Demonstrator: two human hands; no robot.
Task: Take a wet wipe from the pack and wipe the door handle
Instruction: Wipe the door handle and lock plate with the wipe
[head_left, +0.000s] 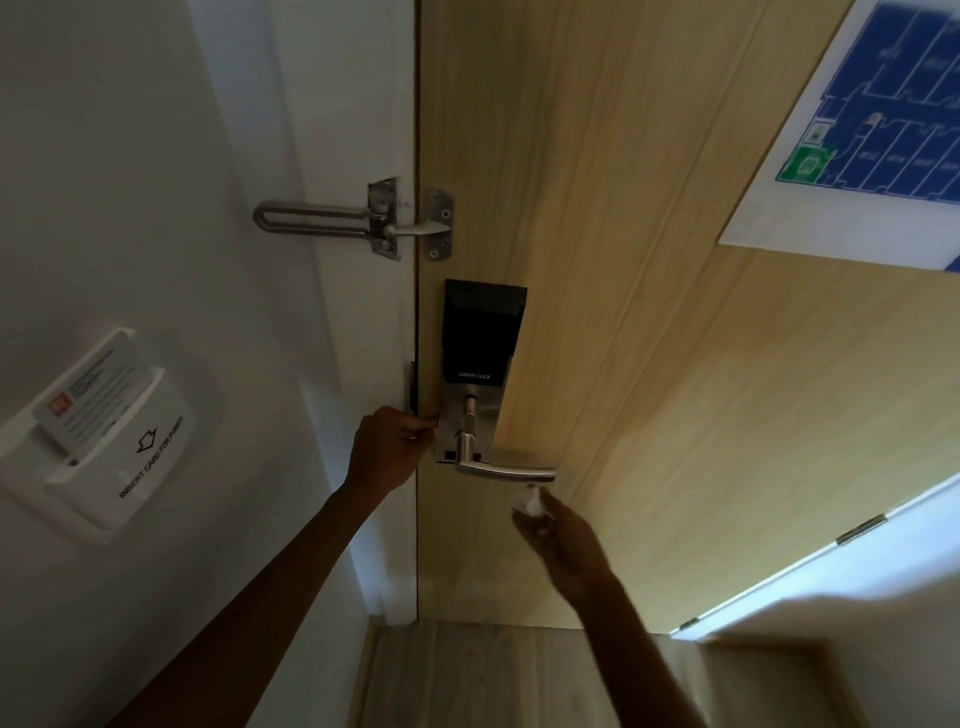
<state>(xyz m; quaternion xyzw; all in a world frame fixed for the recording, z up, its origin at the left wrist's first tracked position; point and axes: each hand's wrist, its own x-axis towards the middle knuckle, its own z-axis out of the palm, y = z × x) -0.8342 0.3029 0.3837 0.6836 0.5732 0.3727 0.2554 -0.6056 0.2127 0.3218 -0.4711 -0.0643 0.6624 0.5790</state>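
I am pressing my left hand (387, 449) against the door edge beside the lock plate (470, 415), fingers curled — whether it is gripping anything I cannot tell. My right hand (558, 538) is pinching a crumpled wet wipe (525, 503) just below the door handle (506, 470) — not quite touching its tip.

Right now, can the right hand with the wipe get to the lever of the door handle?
Probably yes. The right hand holds the wet wipe just below the free end of the door handle, with nothing between them. The left hand rests at the door edge, clear of the lever.
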